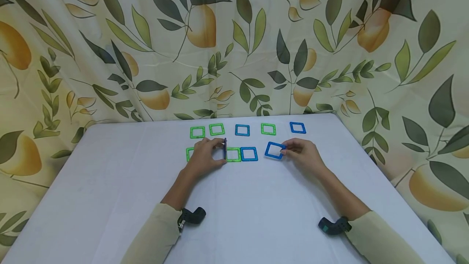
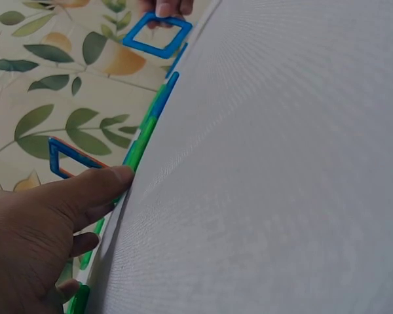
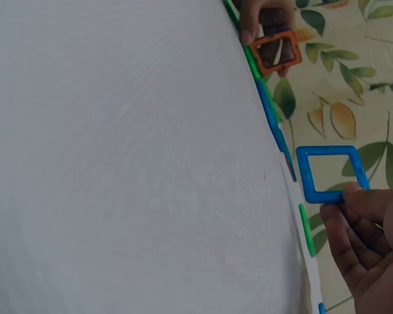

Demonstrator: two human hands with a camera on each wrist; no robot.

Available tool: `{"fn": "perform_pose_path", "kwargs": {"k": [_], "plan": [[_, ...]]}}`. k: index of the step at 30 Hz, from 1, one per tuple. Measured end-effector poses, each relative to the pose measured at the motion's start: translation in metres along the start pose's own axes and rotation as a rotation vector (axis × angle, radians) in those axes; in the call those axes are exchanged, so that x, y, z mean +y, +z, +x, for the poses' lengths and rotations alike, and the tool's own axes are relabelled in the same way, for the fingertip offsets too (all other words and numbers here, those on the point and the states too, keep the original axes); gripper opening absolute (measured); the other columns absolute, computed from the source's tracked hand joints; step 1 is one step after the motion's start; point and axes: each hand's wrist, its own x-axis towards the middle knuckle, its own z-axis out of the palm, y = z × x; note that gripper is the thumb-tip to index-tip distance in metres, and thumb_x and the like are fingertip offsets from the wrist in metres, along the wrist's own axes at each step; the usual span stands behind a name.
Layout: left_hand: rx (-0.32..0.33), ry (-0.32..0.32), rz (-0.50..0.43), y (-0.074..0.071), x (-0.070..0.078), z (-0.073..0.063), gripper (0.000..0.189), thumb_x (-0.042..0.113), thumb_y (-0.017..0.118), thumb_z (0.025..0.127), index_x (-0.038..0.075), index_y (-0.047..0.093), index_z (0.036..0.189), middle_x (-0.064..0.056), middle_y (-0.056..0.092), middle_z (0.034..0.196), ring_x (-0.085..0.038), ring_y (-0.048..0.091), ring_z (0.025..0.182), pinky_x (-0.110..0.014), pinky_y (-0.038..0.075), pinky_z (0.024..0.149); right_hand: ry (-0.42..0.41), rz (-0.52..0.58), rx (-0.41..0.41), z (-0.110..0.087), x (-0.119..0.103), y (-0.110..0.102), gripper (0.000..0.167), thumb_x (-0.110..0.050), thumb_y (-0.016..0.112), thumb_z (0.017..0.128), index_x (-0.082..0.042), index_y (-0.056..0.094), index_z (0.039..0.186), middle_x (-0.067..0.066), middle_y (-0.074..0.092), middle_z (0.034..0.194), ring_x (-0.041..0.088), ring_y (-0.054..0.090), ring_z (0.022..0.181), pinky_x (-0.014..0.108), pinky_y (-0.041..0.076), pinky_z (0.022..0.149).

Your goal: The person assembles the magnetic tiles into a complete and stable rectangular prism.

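Observation:
My left hand (image 1: pixel 205 156) grips a square frame tile (image 1: pixel 225 150) standing on edge between thumb and fingers. This upright piece shows blue with an orange edge in the left wrist view, and an orange frame (image 3: pixel 280 67) faces the right wrist view. Right beside it lies a flat green frame tile (image 1: pixel 233 161), followed by a flat blue one (image 1: pixel 249 160). Another green tile (image 1: pixel 188 155) is partly hidden behind the left hand. With thumb and fingertips my right hand (image 1: pixel 302 154) pinches a tilted blue square frame (image 3: pixel 304 173), to the right of that row.
A back row of flat tiles runs along the far table edge: two green ones (image 1: pixel 198 137) (image 1: pixel 217 134), a blue (image 1: pixel 242 135), a green (image 1: pixel 268 134) and a blue (image 1: pixel 298 132). White cloth covers the table (image 1: pixel 256 215); a patterned curtain (image 1: pixel 234 60) hangs behind.

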Motion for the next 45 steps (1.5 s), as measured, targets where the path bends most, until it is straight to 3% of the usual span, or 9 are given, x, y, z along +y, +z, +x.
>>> {"fn": "perform_pose_path", "kwargs": {"k": [22, 36, 45], "plan": [[-0.005, -0.011, -0.004, -0.001, 0.000, 0.000, 0.069, 0.027, 0.094, 0.081, 0.016, 0.066, 0.143, 0.001, 0.069, 0.119, -0.019, 0.055, 0.107, -0.048, 0.039, 0.106, -0.105, 0.057, 0.004, 0.007, -0.019, 0.028, 0.018, -0.004, 0.079, 0.094, -0.001, 0.075, 0.111, 0.008, 0.077, 0.103, 0.023, 0.074, 0.092, 0.020, 0.056, 0.081], [-0.007, -0.055, -0.021, 0.002, 0.000, -0.003, 0.069, 0.028, 0.094, 0.079, 0.019, 0.068, 0.142, 0.000, 0.062, 0.111, -0.020, 0.051, 0.103, -0.042, 0.046, 0.091, -0.124, 0.050, -0.006, 0.010, -0.026, 0.045, 0.016, -0.003, 0.080, 0.093, -0.002, 0.076, 0.108, 0.005, 0.077, 0.100, 0.020, 0.072, 0.089, 0.022, 0.057, 0.079], [0.008, -0.039, 0.003, 0.002, 0.000, -0.002, 0.067, 0.029, 0.095, 0.079, 0.019, 0.069, 0.140, -0.001, 0.062, 0.110, -0.021, 0.052, 0.103, -0.043, 0.046, 0.090, -0.157, 0.055, -0.024, 0.013, -0.034, 0.053, 0.014, -0.001, 0.079, 0.093, -0.002, 0.076, 0.107, 0.006, 0.077, 0.100, 0.020, 0.071, 0.087, 0.022, 0.057, 0.079]]}}
